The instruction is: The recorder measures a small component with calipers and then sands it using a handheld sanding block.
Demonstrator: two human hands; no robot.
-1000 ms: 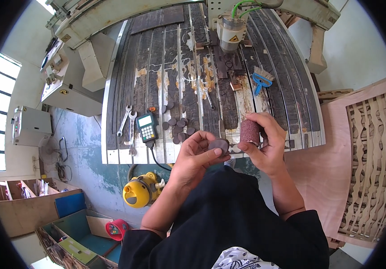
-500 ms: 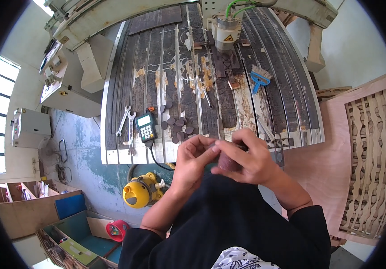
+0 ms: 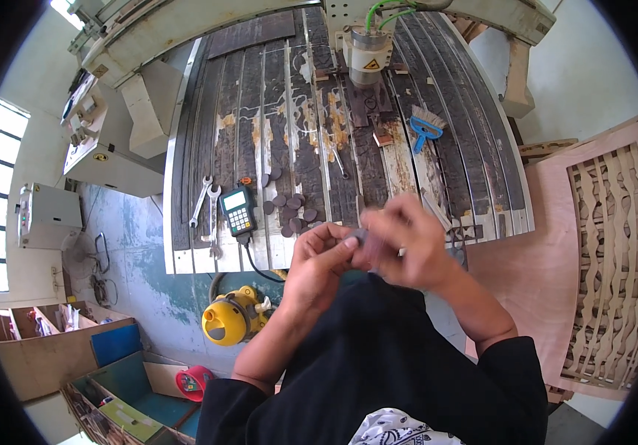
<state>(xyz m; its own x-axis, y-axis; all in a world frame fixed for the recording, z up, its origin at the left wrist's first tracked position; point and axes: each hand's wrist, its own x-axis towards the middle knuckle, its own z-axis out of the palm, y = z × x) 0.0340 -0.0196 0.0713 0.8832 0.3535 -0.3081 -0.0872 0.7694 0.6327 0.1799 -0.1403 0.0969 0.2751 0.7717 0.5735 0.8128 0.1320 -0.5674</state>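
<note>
My left hand (image 3: 317,261) pinches a small dark brown wooden disc (image 3: 360,235) between thumb and fingers, just past the table's near edge. Close against it, my right hand (image 3: 414,245) is smeared by motion, its fingers curled around a reddish-brown piece (image 3: 364,257) that looks like sandpaper. The fingers partly cover both the disc and that piece. Several similar dark discs (image 3: 291,210) lie in a loose group on the slotted machine table (image 3: 189,256), left of my hands.
A handheld keypad controller (image 3: 238,213) and two wrenches (image 3: 213,215) lie left of the discs. Farther back are a blue brush (image 3: 426,130) and a machine spindle (image 3: 368,59). A yellow vacuum (image 3: 224,323) stands below; a wavy carved panel (image 3: 608,274) leans at the right.
My right hand has shifted and its fingers have lifted and spread in a blur. The disc in my left hand shows more plainly. The view has moved slightly; the table's things stay put.
</note>
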